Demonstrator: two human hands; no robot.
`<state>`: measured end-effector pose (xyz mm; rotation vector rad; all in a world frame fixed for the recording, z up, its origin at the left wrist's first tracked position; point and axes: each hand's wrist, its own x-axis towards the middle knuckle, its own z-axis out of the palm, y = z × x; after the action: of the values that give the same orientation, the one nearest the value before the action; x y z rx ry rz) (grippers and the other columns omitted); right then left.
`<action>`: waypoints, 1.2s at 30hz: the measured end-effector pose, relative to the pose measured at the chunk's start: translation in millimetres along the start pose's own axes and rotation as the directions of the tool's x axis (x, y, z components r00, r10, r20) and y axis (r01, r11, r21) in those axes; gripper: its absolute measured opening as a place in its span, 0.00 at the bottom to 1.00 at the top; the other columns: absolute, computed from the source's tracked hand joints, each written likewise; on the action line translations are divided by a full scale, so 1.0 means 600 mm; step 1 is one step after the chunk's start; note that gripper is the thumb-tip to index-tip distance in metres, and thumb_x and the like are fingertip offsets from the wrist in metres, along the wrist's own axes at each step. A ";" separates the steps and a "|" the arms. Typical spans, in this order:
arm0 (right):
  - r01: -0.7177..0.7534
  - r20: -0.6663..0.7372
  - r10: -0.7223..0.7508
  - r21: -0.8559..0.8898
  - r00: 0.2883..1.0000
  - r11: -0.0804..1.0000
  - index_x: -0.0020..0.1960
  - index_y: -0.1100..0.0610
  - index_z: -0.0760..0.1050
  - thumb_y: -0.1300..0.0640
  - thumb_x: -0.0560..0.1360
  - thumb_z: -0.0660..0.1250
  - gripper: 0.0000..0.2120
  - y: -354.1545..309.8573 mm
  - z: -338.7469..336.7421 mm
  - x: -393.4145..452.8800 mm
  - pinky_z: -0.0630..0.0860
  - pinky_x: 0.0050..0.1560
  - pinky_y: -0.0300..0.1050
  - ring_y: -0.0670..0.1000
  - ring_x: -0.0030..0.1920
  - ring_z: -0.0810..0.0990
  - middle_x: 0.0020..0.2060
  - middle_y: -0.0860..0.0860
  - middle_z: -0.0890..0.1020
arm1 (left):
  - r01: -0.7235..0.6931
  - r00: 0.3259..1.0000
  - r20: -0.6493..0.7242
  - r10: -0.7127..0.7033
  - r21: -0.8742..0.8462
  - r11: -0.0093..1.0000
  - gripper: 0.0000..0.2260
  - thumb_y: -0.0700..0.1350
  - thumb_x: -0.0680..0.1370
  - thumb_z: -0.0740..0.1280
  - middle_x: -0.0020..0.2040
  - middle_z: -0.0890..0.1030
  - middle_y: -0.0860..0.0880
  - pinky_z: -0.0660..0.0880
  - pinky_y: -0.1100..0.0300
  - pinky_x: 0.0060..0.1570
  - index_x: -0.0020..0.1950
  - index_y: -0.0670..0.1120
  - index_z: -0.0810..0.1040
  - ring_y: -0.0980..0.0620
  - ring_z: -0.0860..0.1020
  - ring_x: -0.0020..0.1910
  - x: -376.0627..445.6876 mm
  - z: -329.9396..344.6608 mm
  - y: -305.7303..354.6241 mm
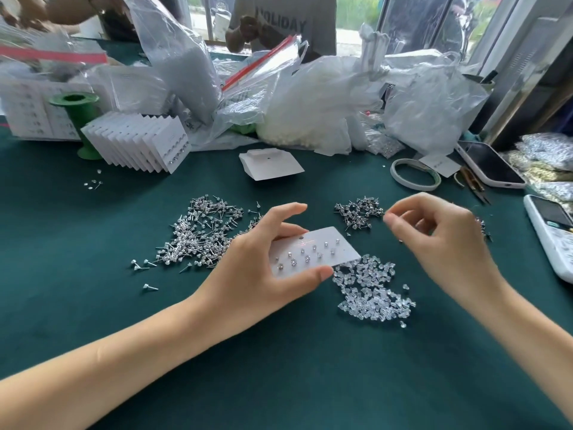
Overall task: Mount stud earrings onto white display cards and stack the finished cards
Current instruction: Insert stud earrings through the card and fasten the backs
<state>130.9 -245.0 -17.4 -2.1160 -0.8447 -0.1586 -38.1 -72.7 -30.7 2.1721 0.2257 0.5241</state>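
The green table (pixel 93 305) is the work surface, and across its far side lie heaps of plastic bags (pixel 325 97), with a fanned stack of finished cards (pixel 139 141) at the far left and a few blank cards (pixel 271 164) lying flat in the middle distance. Nearer, a broad pile of stud earrings (pixel 198 234) spreads to the left, a smaller pile of studs (pixel 359 212) lies just beyond the right hand, and a heap of clear backs (pixel 372 290) sits near right, touching the card's lower corner. The card in hand (pixel 313 252) is gripped by the left hand (pixel 257 268), thumb on its near edge and fingers on its far edge, held just above the cloth and tilted; two rows of studs already show on it. The right hand (pixel 440 231) hovers beside the small pile with thumb and forefinger pinched together; it may hold a single stud, but the view is too blurred to tell. To do this step well, I judge the card should be kept steady and level, the post lined up square over an empty hole and pushed straight through, so the card does not crease. The card's underside is hidden, so whether backs are fitted cannot be seen, and the remaining empty holes are too small to make out.
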 end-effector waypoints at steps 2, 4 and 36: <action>-0.012 0.058 0.023 -0.183 0.998 0.983 0.42 0.46 0.79 0.56 0.73 0.72 0.05 0.018 0.002 0.005 0.67 0.39 0.44 0.42 0.33 0.70 0.34 0.42 0.79 | 0.013 1.000 0.000 -0.013 0.006 1.000 0.33 0.64 0.63 0.69 0.55 0.78 0.63 0.66 0.79 0.48 0.67 0.63 0.65 0.67 0.75 0.52 0.001 -0.001 -0.002; 0.017 0.085 0.006 -0.268 0.996 0.963 0.47 0.48 0.81 0.54 0.73 0.72 0.04 0.021 0.011 0.005 0.65 0.42 0.43 0.44 0.39 0.69 0.37 0.41 0.78 | 0.002 1.000 0.005 -0.002 0.051 0.999 0.33 0.62 0.64 0.71 0.56 0.77 0.64 0.66 0.78 0.50 0.67 0.63 0.64 0.66 0.75 0.53 0.002 -0.001 -0.004; 0.457 0.089 -0.450 -0.080 0.888 0.886 0.43 0.59 0.82 0.64 0.69 0.76 0.04 -0.036 0.019 -0.054 0.69 0.43 0.28 0.37 0.39 0.69 0.36 0.44 0.81 | -0.005 0.999 0.052 0.000 0.095 0.995 0.34 0.59 0.65 0.74 0.56 0.78 0.61 0.71 0.65 0.57 0.67 0.63 0.64 0.62 0.76 0.54 0.003 -0.001 -0.009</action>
<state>90.6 -244.0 -22.8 -1.9864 -1.3938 -0.3822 -36.7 -68.6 -34.3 2.2762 0.2238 0.4663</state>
